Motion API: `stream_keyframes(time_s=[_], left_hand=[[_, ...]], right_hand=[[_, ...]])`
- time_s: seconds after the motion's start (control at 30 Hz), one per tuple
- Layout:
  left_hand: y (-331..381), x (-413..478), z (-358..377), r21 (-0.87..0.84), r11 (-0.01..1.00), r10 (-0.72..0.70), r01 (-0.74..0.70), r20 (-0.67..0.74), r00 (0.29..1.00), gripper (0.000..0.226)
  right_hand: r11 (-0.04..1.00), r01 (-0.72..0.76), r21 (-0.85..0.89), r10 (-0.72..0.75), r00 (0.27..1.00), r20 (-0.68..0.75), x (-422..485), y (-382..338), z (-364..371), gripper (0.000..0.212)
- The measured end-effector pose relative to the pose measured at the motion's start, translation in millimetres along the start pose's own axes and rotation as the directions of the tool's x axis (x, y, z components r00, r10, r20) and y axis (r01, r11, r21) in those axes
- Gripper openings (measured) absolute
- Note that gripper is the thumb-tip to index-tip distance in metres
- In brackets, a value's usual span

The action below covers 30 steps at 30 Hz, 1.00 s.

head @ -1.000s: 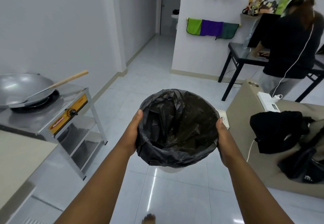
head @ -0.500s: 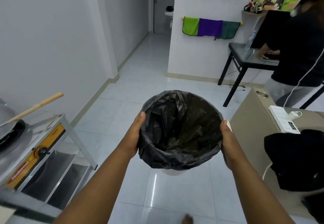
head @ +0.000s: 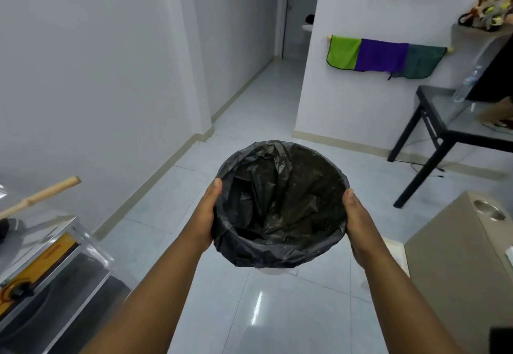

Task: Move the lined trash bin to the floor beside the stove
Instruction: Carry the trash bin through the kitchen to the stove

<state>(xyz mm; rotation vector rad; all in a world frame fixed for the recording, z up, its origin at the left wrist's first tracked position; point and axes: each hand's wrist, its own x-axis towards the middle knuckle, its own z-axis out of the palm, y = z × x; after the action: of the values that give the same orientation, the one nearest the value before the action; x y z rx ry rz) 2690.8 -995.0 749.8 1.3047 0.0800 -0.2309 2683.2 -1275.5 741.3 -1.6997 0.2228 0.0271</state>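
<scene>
The trash bin [head: 280, 206], lined with a black plastic bag folded over its rim, hangs in the air in front of me above the tiled floor. A sliver of its white body shows under the bag. My left hand [head: 206, 215] grips the bin's left side and my right hand [head: 358, 223] grips its right side. The steel stove [head: 47, 259] with a yellow front panel stands at the lower left, and a wooden handle [head: 44, 195] sticks out over it.
A grey wall runs along the left to a hallway. A beige cabinet [head: 458, 270] stands at the lower right, a black table [head: 444, 129] behind it. Coloured cloths [head: 385, 56] hang on the far wall. White floor tiles [head: 166, 206] lie between stove and bin.
The view has moved forward and to the right: the stove has slid toward the lower-left edge and the wok has left the frame. Both hands keep the same grip on the bin.
</scene>
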Motion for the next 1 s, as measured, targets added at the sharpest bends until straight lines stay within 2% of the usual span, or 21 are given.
stream_keyframes(time_s=[0.27,0.43,0.6,0.7,0.9,1.0], left_hand=[[21,116,-14,-0.068,0.997,0.014,-0.021,-0.093,0.996,0.066],[38,207,-44,-0.095,0.995,0.013,-0.025,-0.123,0.992,0.065],[62,294,-76,-0.116,0.993,0.007,-0.027,-0.176,0.984,0.065],[76,340,-102,-0.081,0.995,0.037,-0.054,-0.195,0.980,0.060],[91,400,-152,-0.093,0.989,0.078,-0.114,-0.327,0.942,0.059],[95,417,-176,-0.096,0.982,0.109,-0.163,-0.418,0.902,0.060]], right_hand=[[1.000,-0.027,0.001,0.026,0.995,0.096,141,-24,22,0.084],[0.999,0.004,-0.037,0.001,0.991,0.132,237,-43,56,0.086],[0.996,0.009,-0.093,0.008,0.984,0.176,332,-69,90,0.079],[0.995,0.018,-0.099,0.001,0.981,0.195,388,-83,117,0.080],[0.990,0.019,-0.141,0.025,0.954,0.299,483,-101,181,0.098],[0.987,0.035,-0.160,0.029,0.925,0.378,529,-108,222,0.089]])
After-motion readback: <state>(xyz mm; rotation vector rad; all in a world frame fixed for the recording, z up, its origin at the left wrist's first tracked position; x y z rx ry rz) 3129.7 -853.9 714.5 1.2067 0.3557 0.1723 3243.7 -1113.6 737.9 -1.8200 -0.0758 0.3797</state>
